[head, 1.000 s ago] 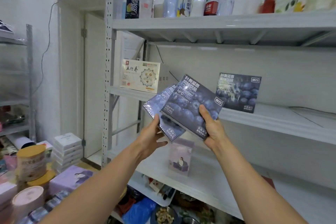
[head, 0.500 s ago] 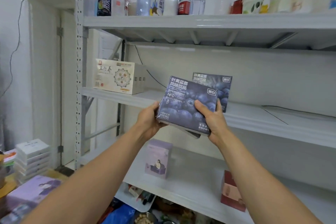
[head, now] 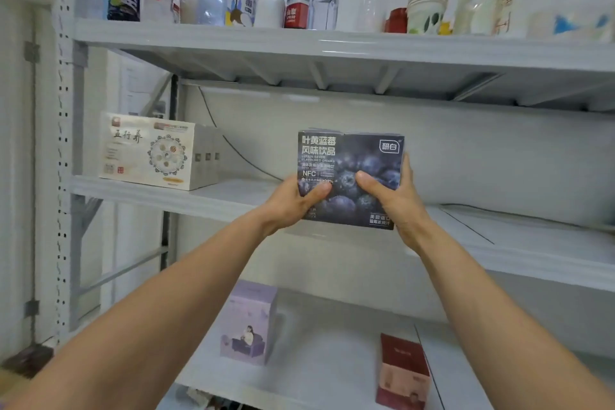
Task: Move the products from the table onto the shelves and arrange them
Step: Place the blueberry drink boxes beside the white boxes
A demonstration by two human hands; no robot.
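Two bare hands hold a dark blue cardboard box printed with blueberries (head: 349, 176) upright at the front edge of the grey metal middle shelf (head: 199, 196). The left hand (head: 293, 201) grips its lower left side, thumb across the front; the right hand (head: 392, 200) grips its lower right side. A cream box (head: 149, 151) stands left of the left hand.

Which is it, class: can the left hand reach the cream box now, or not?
Probably not yet: the left hand grips the blueberry box. The shelf between it and the cream box looks free.
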